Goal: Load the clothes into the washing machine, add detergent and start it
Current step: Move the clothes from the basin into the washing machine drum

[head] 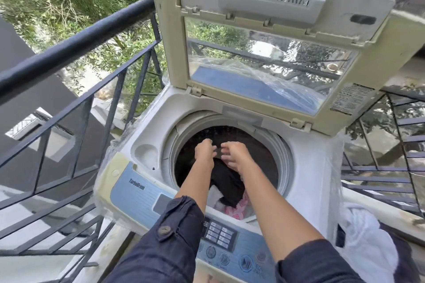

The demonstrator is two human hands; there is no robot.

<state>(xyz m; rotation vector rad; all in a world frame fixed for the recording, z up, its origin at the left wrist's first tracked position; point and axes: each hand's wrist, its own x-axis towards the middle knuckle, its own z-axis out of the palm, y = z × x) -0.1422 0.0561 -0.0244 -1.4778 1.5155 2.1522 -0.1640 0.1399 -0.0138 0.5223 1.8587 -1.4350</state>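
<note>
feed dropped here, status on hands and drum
Left hand, right hand over drum, seemingly empty. Black garment on pink clothes inside. Lid up, nothing blocking.

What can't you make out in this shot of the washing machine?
Head view throughout.
- Left hand and right hand: fingers motion-blurred, grip on the black garment unclear.
- Drum: floor hidden by the clothes.
- Control panel: labels too small, partly behind the sleeve.
- White cloth at right: cut off by the bottom edge.
</note>
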